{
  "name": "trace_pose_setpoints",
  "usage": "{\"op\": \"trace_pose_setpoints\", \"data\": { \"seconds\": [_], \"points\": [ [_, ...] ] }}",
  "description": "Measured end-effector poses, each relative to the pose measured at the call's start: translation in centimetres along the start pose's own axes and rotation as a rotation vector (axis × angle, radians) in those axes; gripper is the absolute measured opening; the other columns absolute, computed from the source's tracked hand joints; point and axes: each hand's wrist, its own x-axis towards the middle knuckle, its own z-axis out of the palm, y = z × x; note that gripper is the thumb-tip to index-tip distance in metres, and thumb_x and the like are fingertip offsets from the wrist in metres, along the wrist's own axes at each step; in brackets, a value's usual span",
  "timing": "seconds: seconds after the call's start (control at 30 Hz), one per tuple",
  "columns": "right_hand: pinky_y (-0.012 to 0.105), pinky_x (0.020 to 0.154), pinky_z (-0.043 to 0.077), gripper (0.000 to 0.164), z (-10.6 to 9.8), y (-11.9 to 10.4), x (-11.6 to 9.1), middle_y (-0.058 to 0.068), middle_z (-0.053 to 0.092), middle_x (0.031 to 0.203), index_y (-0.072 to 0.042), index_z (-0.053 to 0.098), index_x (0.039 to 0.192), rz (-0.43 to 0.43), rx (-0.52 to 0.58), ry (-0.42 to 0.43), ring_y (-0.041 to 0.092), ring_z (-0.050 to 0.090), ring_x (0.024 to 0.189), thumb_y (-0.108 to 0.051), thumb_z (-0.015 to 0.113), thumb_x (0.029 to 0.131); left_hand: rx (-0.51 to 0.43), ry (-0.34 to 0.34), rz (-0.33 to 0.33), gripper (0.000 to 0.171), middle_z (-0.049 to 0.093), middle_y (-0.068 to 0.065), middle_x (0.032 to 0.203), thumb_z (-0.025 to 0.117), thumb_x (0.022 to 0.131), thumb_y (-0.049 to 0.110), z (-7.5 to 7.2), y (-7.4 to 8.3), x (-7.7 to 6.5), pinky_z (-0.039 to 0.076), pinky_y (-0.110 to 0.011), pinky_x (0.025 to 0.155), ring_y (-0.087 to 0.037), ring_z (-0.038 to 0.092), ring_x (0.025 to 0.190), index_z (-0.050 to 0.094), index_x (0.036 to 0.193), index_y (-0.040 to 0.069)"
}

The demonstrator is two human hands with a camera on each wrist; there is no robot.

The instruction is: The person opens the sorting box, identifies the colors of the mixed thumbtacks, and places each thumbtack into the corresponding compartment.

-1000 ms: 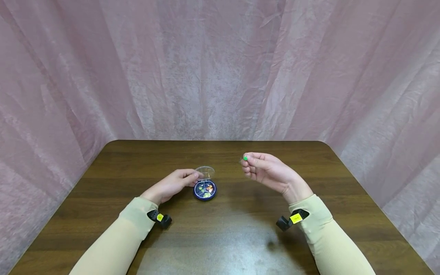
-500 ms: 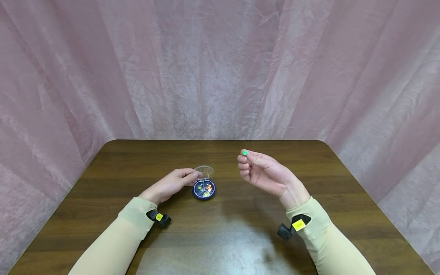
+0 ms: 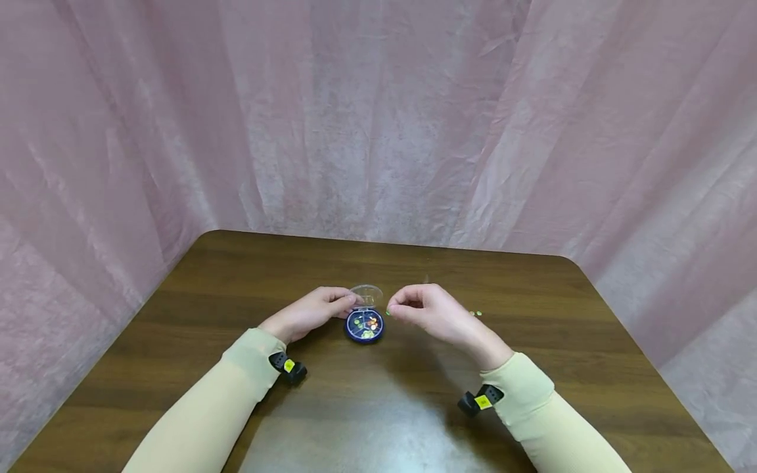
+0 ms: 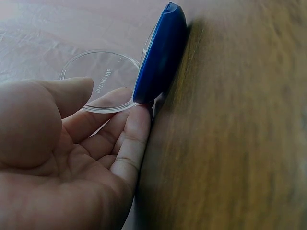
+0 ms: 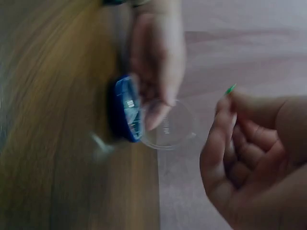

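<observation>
A round blue pill case (image 3: 349,336) lies on the table with its clear lid (image 4: 103,72) raised. Inside, dividers separate small green, orange-red and yellow-green pieces. My left hand (image 3: 313,313) holds the lid between thumb and fingers, its other fingertips right at the hinge side of the case. To the right of the case, my right hand (image 3: 436,316) pinches a small flat green disc (image 5: 231,89) between thumb and index finger. In the right wrist view its remaining fingers (image 5: 216,158) are curled, and the case looks blurred.
A couple of small green-yellow pieces (image 3: 478,313) lie on the brown wooden table (image 3: 284,263) behind my right wrist. A faint clear object (image 3: 426,279) shows just beyond that hand. Pink curtains (image 3: 378,131) hang past the table's far edge.
My right hand has come down and left toward the pill case with the green disc, turning palm down. The left hand keeps its hold on the lid. The head view has shifted slightly.
</observation>
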Motion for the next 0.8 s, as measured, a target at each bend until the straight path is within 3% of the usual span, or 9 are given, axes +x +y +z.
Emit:
{"op": "trace_pose_setpoints", "data": {
  "seconds": [0.1,0.23,0.37,0.8],
  "points": [
    [0.029,0.072,0.047,0.01,1.2,-0.1,1.3,-0.014,0.064,0.081,-0.022,0.073,0.092,-0.027,-0.325,0.06,0.009,0.057,0.077,-0.031,0.068,0.094,-0.011,-0.002,0.011,0.038,0.063,-0.006,0.131,0.049,0.106,0.032,0.2,0.2,0.2,0.046,-0.035,0.1,-0.021,0.059,0.119,0.065,0.128,0.005],
    [0.028,0.065,0.045,0.007,2.8,-0.1,2.8,-0.021,0.061,0.075,-0.028,0.071,0.086,-0.042,-0.565,0.089,0.004,0.056,0.071,-0.031,0.069,0.092,-0.024,-0.001,0.023,0.038,0.062,-0.006,0.133,0.048,0.106,0.031,0.5,0.1,0.4,0.046,-0.035,0.1,-0.023,0.058,0.121,0.064,0.129,0.005],
    [0.029,0.06,0.045,0.008,3.8,0.0,3.7,-0.022,0.061,0.073,-0.029,0.073,0.084,-0.055,-0.652,0.066,0.003,0.056,0.068,-0.029,0.068,0.091,-0.039,-0.01,0.028,0.037,0.062,-0.005,0.132,0.047,0.107,0.031,0.8,0.1,0.5,0.046,-0.034,0.1,-0.023,0.058,0.121,0.065,0.129,0.008],
    [0.028,0.053,0.042,0.01,5.8,0.1,5.3,-0.021,0.057,0.067,-0.029,0.075,0.081,-0.065,-0.733,0.047,0.005,0.054,0.064,-0.027,0.069,0.09,-0.063,0.003,0.005,0.035,0.065,-0.005,0.126,0.048,0.106,0.03,0.4,-0.2,0.3,0.046,-0.035,0.1,-0.02,0.062,0.114,0.066,0.129,0.009]
  ]
}}
